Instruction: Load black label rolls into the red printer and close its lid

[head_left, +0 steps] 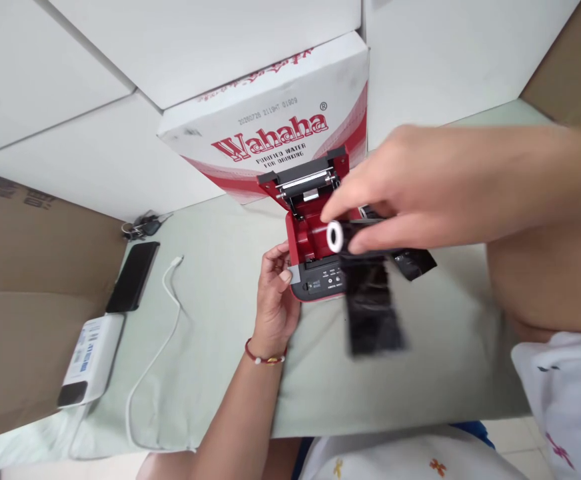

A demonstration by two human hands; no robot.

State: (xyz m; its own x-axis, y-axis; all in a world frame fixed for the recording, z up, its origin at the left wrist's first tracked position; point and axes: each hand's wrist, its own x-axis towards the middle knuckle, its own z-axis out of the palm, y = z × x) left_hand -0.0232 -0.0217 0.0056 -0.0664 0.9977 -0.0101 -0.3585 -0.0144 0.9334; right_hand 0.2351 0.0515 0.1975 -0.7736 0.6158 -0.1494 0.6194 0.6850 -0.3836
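Note:
A small red and black printer (316,283) stands on the pale green cloth with its lid (304,183) raised, showing a roller and a red hollow inside. My left hand (275,287) grips its left side, fingers behind and thumb on the grey corner. Just over the printer's right part, my right hand (395,193) pinches a black ribbon roll (346,239) with a white core between thumb and fingers. A loose black strip (373,310) hangs from the roll, blurred by motion. Another black piece of film (414,263) shows below the right hand; its far end is hidden.
Behind the printer leans a white and red Wahaha box (280,113) against white panels. At left lie keys (143,227), a black phone (133,277), a white power bank (92,357) and a white cable (168,300). A cardboard box (35,287) borders the left side.

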